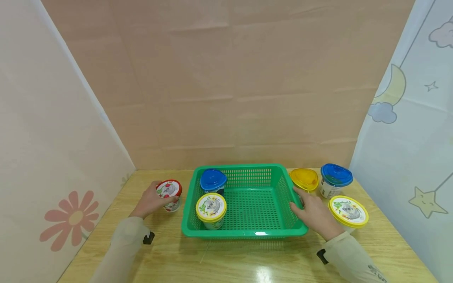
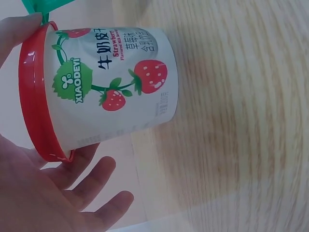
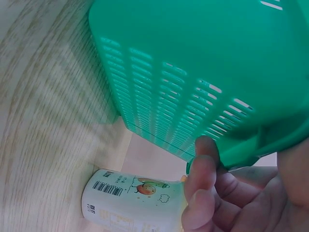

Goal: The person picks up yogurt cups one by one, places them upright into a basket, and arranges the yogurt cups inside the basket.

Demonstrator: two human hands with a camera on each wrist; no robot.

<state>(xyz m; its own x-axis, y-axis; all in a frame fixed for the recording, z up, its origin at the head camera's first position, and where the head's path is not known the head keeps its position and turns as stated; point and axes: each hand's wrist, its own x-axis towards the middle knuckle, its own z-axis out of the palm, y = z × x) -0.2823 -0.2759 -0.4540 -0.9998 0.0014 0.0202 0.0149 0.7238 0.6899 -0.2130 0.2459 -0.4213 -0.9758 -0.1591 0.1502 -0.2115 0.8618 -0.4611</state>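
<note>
My left hand [image 1: 150, 200] holds a strawberry milk cup [image 1: 172, 202] with a red lid, left of the green basket [image 1: 244, 233]. In the left wrist view the thumb lies at the edge of the red lid [image 2: 34, 92], with fingers on the opposite side of the cup. Whether the cup's base touches the table, I cannot tell. My right hand [image 1: 315, 212] grips the basket's right rim, its fingers outside and under the edge in the right wrist view. Inside the basket, at its left end, stand a blue-lidded cup [image 1: 213, 179] and a yellow-lidded cup [image 1: 211, 207].
Right of the basket stand a cup with a clear yellow lid [image 1: 304, 179], a blue-lidded cup [image 1: 335, 175] and a cup with a printed yellow lid [image 1: 348, 212]. The wooden table [image 1: 226, 261] meets a brown backdrop [image 1: 230, 98], with pale panels at both sides.
</note>
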